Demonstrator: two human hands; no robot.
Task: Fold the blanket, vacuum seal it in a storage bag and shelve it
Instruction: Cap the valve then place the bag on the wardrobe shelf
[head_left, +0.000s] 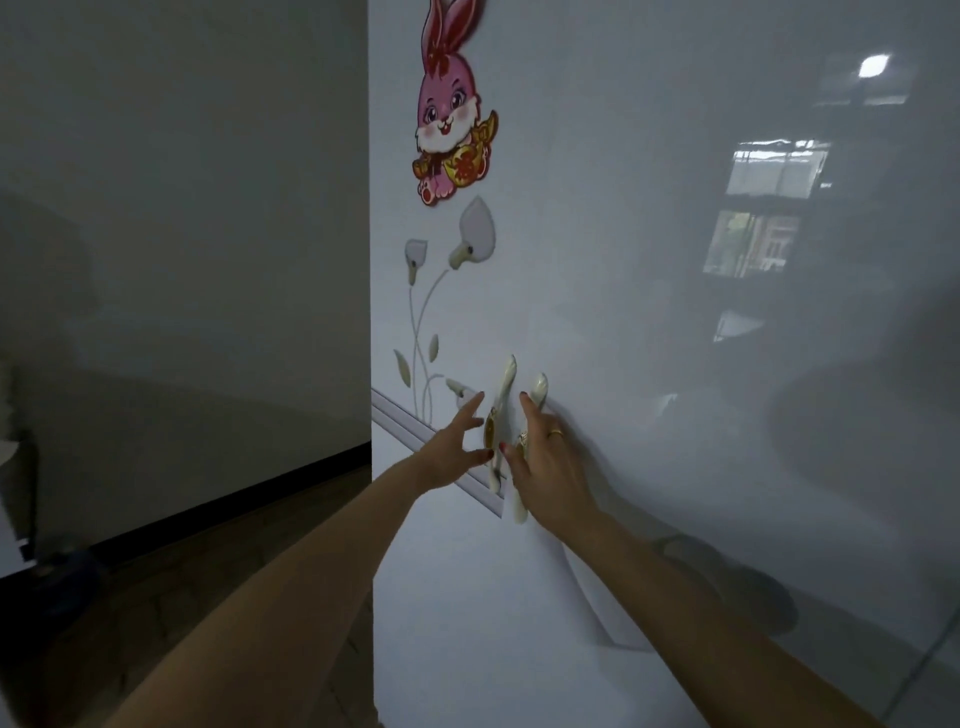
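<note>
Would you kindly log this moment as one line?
left hand open by handles | right hand open at handles | wardrobe doors shut

dark wood-patterned floor (171, 587) beneath a glossy white wardrobe (649, 322), left of it

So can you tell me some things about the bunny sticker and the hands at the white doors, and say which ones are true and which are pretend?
1. A pink bunny sticker sits on the white wardrobe door, higher than both hands. True.
2. The left hand is holding a folded blanket. False: no blanket is in view, and the hand reaches with spread fingers toward the door handles.
3. The right hand wears a gold ring. True.
4. The doors stand wide open with shelves showing. False: they look closed, and no shelves can be seen.
5. Flower stickers sit below the bunny. True.
</note>
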